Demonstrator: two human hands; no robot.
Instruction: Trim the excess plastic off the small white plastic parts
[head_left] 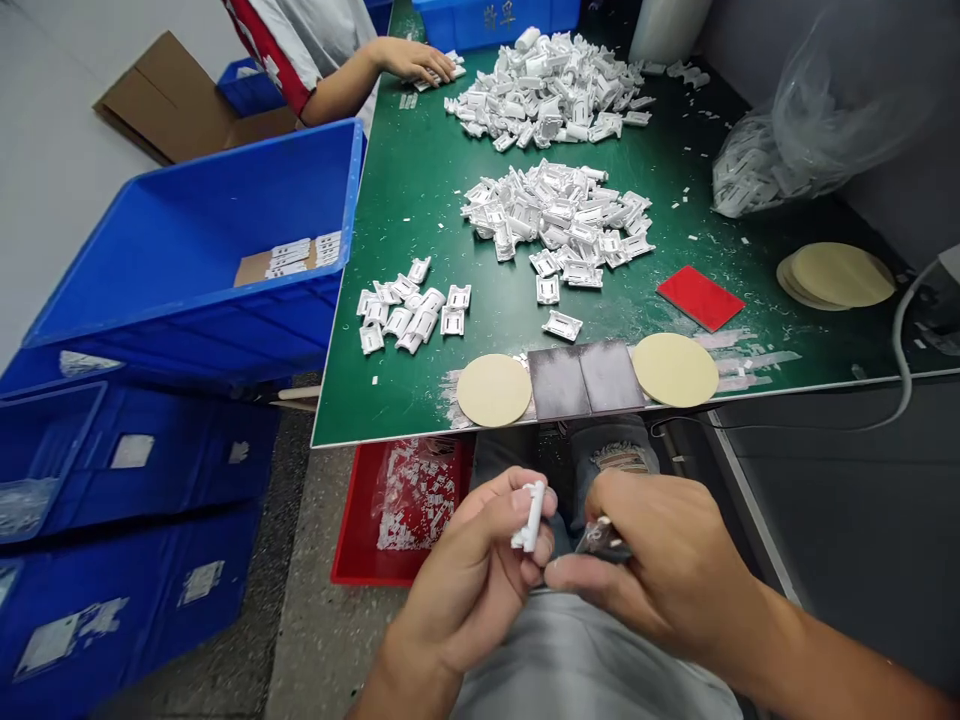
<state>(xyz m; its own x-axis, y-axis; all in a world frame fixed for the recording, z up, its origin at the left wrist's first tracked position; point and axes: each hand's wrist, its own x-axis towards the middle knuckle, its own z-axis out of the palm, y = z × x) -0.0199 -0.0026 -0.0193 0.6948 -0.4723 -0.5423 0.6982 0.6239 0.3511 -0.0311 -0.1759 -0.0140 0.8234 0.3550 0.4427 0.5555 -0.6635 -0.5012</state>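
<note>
My left hand (469,570) is closed on a small white plastic part (532,518), pinched between thumb and fingers above my lap. Beside it, my right hand (675,545) wraps round a small dark tool (602,540) with a shiny, clear-looking portion; most of it is hidden by the fingers, so its kind cannot be told. My right thumb reaches close to the left fingertips. Ahead on the green table (405,210) lie a loose group of white parts (409,315) and a larger heap of them (559,215).
Two round cream discs (493,390) flank dark square pads (585,380) at the table edge. A red pad (701,298) lies to the right. A red bin (360,530) with white scraps sits below; a blue crate (225,315) stands left. A co-worker's hand (416,62) rests on parts.
</note>
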